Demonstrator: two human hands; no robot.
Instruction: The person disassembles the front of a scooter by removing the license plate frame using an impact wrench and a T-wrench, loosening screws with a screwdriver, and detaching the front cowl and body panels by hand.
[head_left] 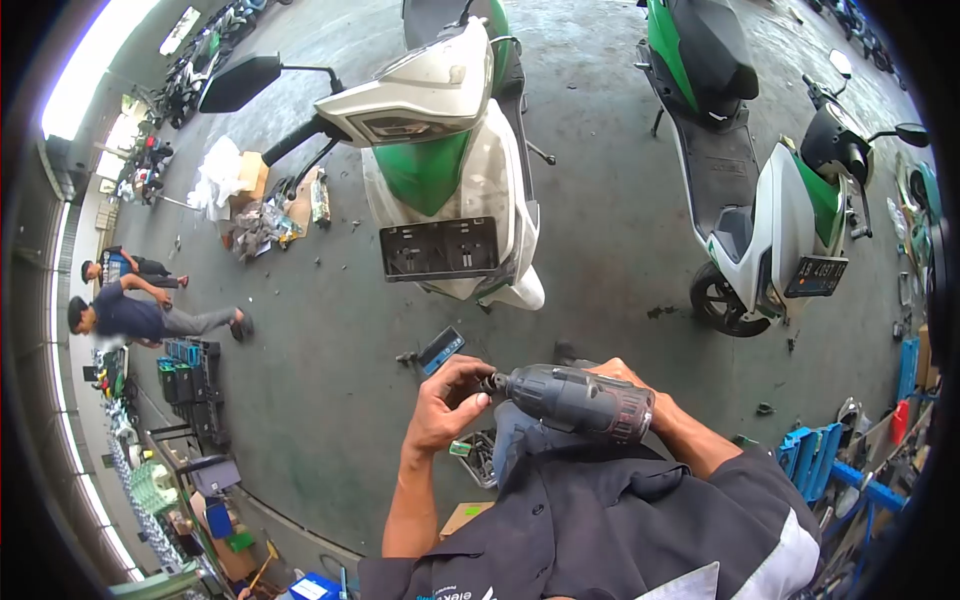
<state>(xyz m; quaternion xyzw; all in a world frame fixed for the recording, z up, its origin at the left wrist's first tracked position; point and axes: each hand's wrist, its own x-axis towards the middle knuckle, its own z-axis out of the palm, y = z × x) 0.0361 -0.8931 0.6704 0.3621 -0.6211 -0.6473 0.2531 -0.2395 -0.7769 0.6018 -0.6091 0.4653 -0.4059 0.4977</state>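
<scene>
A dark grey cordless power drill (575,398) lies across the front of my body, its nose pointing left. My right hand (622,374) is closed round its grip, which the drill's body mostly hides. At the nose, the fingers and thumb of my left hand (450,405) pinch the small dark chuck end (492,382); any bit in it is too small to make out. Beyond my hands stands a white and green scooter (500,190) with a black plate holder (440,250) on its front.
A second white and green scooter (770,230) stands at the right. On the floor lie a blue and black box (441,350) and a tray of tools (466,468). Two people (130,305) are at the left, near black crates (190,385). Blue metal stands (808,460) are at the right.
</scene>
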